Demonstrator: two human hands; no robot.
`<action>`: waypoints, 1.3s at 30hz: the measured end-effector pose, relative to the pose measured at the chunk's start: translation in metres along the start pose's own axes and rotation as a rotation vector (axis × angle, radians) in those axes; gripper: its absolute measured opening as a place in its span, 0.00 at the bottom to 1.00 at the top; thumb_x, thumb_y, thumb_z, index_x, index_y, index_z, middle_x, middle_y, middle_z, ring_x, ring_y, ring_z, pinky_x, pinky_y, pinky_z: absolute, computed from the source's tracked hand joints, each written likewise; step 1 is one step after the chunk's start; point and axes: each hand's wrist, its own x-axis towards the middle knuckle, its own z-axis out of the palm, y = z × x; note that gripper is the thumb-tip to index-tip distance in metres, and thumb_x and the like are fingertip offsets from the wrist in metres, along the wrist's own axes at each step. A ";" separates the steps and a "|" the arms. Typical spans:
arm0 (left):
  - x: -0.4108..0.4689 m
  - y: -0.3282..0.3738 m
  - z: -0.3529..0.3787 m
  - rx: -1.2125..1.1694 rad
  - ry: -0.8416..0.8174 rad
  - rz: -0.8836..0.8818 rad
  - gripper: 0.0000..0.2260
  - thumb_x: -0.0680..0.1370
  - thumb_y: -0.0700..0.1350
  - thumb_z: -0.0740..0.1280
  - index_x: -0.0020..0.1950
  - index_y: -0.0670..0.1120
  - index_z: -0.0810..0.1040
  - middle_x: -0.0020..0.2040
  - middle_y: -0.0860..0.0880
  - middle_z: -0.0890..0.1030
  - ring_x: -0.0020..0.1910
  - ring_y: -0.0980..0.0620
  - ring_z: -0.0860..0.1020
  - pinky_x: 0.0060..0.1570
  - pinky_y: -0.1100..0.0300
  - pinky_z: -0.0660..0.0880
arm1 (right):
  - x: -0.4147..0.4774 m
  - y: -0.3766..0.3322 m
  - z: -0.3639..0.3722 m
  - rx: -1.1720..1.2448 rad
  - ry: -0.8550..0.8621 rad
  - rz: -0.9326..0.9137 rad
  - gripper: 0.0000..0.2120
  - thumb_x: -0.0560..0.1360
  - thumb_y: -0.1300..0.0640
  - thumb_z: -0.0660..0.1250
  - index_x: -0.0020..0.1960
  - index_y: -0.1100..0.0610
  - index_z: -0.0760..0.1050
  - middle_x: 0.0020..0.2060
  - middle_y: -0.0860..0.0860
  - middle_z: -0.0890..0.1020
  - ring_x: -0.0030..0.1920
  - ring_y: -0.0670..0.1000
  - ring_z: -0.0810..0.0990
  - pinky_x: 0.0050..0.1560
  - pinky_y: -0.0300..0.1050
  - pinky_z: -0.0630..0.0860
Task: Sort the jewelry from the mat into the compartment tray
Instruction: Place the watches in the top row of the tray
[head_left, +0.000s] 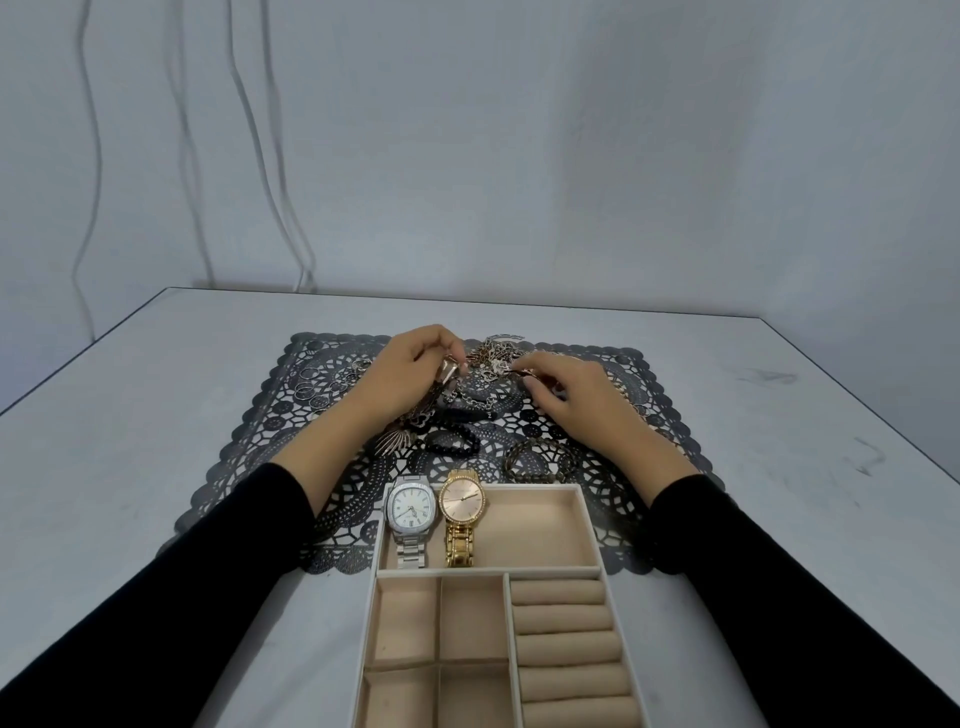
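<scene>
Left grip (410, 376) is clamping a rose-gold metal piece (449, 370); right grip (571, 400) is pinching tangled silver chains (493, 358) over the black lace mat (280, 431).

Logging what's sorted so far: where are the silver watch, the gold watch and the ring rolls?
silver watch (413, 506), head view, dial.
gold watch (462, 501), head view, dial.
ring rolls (563, 618), head view, second roll.

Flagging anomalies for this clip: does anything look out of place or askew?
Yes: the silver square-faced watch and gold round-faced watch overhang the far rim of the beige compartment tray, not lying fully inside.
</scene>
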 end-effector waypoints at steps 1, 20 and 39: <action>0.001 0.000 0.000 -0.041 0.016 -0.046 0.13 0.83 0.36 0.54 0.46 0.43 0.77 0.43 0.44 0.83 0.39 0.47 0.79 0.39 0.54 0.80 | 0.000 0.000 0.000 0.004 0.001 -0.001 0.10 0.79 0.57 0.62 0.59 0.51 0.77 0.51 0.47 0.83 0.45 0.48 0.80 0.50 0.43 0.75; -0.003 -0.011 -0.013 0.181 -0.100 0.084 0.07 0.79 0.45 0.69 0.51 0.58 0.81 0.52 0.53 0.83 0.50 0.46 0.82 0.57 0.48 0.76 | 0.001 0.004 0.001 0.002 -0.047 -0.005 0.07 0.78 0.58 0.64 0.54 0.52 0.79 0.48 0.47 0.82 0.46 0.48 0.78 0.48 0.40 0.74; -0.005 0.002 -0.008 -0.096 0.106 0.132 0.07 0.77 0.40 0.70 0.53 0.50 0.82 0.50 0.52 0.84 0.48 0.55 0.83 0.48 0.64 0.80 | -0.002 -0.014 -0.007 0.507 0.132 0.239 0.09 0.77 0.57 0.66 0.54 0.47 0.82 0.34 0.46 0.82 0.30 0.45 0.72 0.31 0.38 0.70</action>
